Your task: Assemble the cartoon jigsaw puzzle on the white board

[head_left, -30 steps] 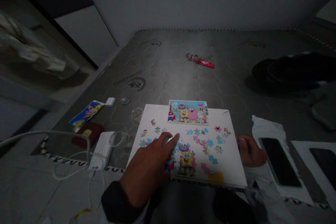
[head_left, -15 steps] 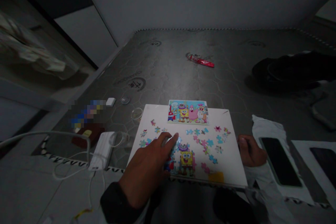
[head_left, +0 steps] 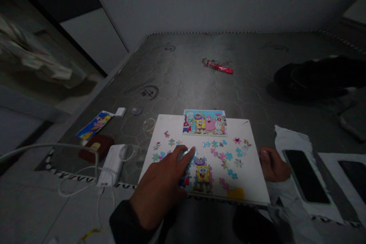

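Note:
My left hand (head_left: 164, 177) lies over the left part of a partly joined jigsaw puzzle (head_left: 202, 175), whose visible part shows a yellow cartoon figure in a purple hat. Its fingers are stretched apart, touching pieces near the upper left and hiding some of them. The puzzle rests on a white board (head_left: 248, 183). My right hand (head_left: 275, 164) is curled into a fist against the board's right edge; whatever may be inside it is hidden. Loose jigsaw pieces (head_left: 228, 156) lie scattered right of the puzzle, others left of it. Behind them is a picture card (head_left: 204, 122) with cartoon figures.
Right of the board lie a phone (head_left: 307, 175) on white wrapping and another dark device (head_left: 353, 177). To the left are a white power bank (head_left: 112, 166) with cables, a brown case (head_left: 97, 148) and a blue card (head_left: 95, 126). A red packet (head_left: 219, 66) lies farther back.
Both hands and the puzzle look almost unmoved; the view has shifted very slightly. The blue card at left, blurred out before, now shows clearly.

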A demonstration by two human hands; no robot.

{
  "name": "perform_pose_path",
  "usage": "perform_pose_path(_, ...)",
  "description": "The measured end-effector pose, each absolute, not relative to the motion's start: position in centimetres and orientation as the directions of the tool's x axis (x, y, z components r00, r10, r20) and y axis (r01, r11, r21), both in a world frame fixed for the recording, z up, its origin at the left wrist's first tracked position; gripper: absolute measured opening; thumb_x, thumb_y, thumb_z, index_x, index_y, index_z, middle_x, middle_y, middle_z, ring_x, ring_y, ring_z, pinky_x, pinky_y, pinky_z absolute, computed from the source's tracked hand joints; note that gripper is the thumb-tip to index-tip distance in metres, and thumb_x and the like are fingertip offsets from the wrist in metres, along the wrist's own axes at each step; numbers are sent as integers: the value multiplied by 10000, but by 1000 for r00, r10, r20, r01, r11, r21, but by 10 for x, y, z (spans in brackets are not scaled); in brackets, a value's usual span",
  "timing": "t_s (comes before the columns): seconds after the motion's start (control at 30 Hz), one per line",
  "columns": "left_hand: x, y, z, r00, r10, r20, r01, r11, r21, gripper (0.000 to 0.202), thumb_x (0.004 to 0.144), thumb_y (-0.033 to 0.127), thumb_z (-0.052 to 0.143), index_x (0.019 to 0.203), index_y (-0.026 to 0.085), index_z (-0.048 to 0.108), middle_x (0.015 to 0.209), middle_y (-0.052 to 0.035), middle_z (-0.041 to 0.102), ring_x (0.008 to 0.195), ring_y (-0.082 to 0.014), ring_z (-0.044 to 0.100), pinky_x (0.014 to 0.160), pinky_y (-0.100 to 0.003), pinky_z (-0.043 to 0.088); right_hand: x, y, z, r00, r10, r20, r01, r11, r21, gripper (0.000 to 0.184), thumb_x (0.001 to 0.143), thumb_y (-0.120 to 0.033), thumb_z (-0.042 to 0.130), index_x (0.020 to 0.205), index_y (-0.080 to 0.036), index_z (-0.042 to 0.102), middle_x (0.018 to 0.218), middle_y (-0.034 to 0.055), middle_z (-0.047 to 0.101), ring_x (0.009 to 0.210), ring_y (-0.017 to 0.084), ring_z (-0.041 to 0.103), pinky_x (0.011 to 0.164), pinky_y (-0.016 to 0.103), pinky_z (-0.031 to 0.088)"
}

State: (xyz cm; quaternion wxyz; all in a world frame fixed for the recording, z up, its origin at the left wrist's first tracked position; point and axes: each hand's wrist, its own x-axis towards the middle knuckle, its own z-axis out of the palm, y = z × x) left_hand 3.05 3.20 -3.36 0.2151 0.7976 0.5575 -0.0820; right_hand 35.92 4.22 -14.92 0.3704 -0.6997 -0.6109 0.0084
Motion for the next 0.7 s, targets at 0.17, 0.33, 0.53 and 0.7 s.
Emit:
perform_pose_path(0.17,33,33,-29,381,840,-386,918,-293,267,982,745,193,690,1557,371,169,1608,-1,313,1211,-222,588,959,-376,555,361,42,-150,253,868,428,851,11,-525,317,993,-412,413,896,-184,610,668,15,602,512,123,492,534,258,340)
perform_pose_path(0.33,34,34,-27,377,836,-399,920,-287,269,1004,739,198,718,1562,353,165,1612,-10,311,1235,-226,574,971,-380,550,363,42,-152,247,863,440,854,20,-519,330,996,-411,406,904,-174,617,696,22,620,518,119,496,537,256,337)
perform_pose_path(0.53,36,36,-27,380,820,-429,921,-294,254,1003,759,229,733,1570,331,152,1623,-24,298,1300,-234,527,983,-393,545,361,42,-149,236,861,450,843,48,-535,305,993,-392,423,887,-175,610,649,2,582,500,111,487,537,247,345)
perform_pose_path(0.7,37,36,-28,378,826,-419,923,-302,237,1018,763,196,721,1571,330,118,1625,-19,296,1271,-233,544,959,-405,557,360,42,-149,251,862,440,841,31,-540,320,997,-403,413,894,-174,612,640,0,577,501,116,480,543,252,342)
